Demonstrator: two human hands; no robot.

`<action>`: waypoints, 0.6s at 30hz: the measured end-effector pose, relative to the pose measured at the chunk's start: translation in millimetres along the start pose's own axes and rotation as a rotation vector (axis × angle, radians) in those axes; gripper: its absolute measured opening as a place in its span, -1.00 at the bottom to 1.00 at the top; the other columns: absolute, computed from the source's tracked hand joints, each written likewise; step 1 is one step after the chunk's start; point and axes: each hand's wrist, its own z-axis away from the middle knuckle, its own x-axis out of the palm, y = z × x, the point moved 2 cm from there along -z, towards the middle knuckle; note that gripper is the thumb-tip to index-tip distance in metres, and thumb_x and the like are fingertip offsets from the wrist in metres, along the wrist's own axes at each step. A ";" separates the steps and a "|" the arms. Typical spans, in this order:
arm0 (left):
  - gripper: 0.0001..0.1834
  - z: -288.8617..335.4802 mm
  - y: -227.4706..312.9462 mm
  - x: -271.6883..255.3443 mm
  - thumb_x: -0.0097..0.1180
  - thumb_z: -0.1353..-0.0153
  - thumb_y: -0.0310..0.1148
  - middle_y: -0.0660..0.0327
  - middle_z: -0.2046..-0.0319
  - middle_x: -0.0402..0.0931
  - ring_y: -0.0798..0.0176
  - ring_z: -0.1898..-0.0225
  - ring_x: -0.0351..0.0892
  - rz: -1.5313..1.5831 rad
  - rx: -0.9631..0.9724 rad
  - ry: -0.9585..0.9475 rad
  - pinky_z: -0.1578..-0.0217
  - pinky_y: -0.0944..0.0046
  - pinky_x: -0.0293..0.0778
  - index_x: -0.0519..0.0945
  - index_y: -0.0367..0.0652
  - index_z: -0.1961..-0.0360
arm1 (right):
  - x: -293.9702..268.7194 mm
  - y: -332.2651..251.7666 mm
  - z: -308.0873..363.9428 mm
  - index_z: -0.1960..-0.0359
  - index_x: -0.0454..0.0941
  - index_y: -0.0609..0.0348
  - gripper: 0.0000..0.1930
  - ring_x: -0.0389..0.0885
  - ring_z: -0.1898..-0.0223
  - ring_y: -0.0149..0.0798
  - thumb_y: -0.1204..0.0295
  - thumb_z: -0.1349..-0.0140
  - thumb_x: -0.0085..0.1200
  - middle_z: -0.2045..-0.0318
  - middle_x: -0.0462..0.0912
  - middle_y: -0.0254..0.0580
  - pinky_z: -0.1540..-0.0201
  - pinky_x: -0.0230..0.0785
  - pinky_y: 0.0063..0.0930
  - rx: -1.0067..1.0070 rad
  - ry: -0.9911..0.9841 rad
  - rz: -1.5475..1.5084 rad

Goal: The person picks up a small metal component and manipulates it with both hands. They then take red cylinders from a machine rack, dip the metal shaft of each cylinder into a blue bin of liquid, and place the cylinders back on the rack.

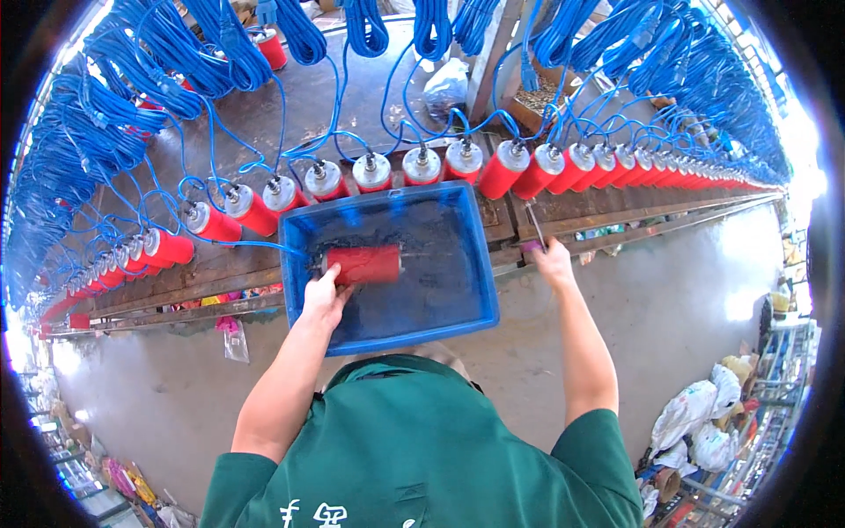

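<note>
While the left hand [326,302] is clamped on a red cylinder [365,264], thumb on its upper side and fingers beneath, the right hand [556,262] is closed about a thin-shafted tool [537,224] outside the blue tub [483,260]. The cylinder lies sideways within the tub's outline, left of centre, its length roughly parallel to the far edge. A blue cord [264,244] crosses the tub's left edge toward the cylinder's left end. Whether the cylinder rests on the tub's floor or is held above it cannot be told.

The tub's far edge overlaps the near edge of the work surface [286,110], along which a row of similar cylinders [502,172] is ranged. The tool's shaft points toward that row, beyond the tub's right edge; contact at its tip cannot be confirmed.

Judged from this position, the step in hand is handling the cylinder over the tub. A grip nearer the cylinder's middle is advisable, since the present hold sits toward the left end and could let the right end dip. The cord should run slack over the tub's left edge, free of the fingers. The tool's tip is best kept from scoring the row.
</note>
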 end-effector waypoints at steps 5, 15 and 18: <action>-0.54 24.3 6.0 -13.0 0.13 -0.42 -0.48 0.02 -0.07 0.54 -0.04 -0.11 0.58 -0.046 -0.019 -0.036 -0.18 -0.11 0.55 0.36 -0.29 -0.30 | 27.9 -18.4 -26.7 -0.18 0.55 0.29 -0.53 0.55 -0.16 0.36 0.47 -0.19 0.09 -0.12 0.54 0.36 -0.23 0.45 0.07 -0.147 0.074 0.152; -0.40 65.5 15.7 -14.2 0.13 -0.48 -0.35 0.03 -0.35 0.39 -0.05 -0.42 0.34 -0.426 0.015 -0.297 -0.25 -0.15 0.51 0.34 -0.25 -0.49 | 35.5 -35.2 1.6 -0.40 0.35 0.12 -0.35 0.47 -0.23 0.25 0.59 -0.22 0.11 -0.23 0.44 0.13 -0.27 0.43 0.04 -0.113 0.092 0.368; -0.51 76.0 17.9 -11.0 0.10 -0.51 -0.32 -0.02 -0.50 0.25 0.01 -0.40 0.39 -0.618 0.047 -0.345 -0.25 0.00 0.51 0.50 -0.28 -0.38 | 32.0 -30.6 24.0 -0.35 0.43 0.13 -0.44 0.46 -0.24 0.25 0.50 -0.26 0.10 -0.24 0.45 0.13 -0.30 0.39 0.06 -0.132 0.174 0.269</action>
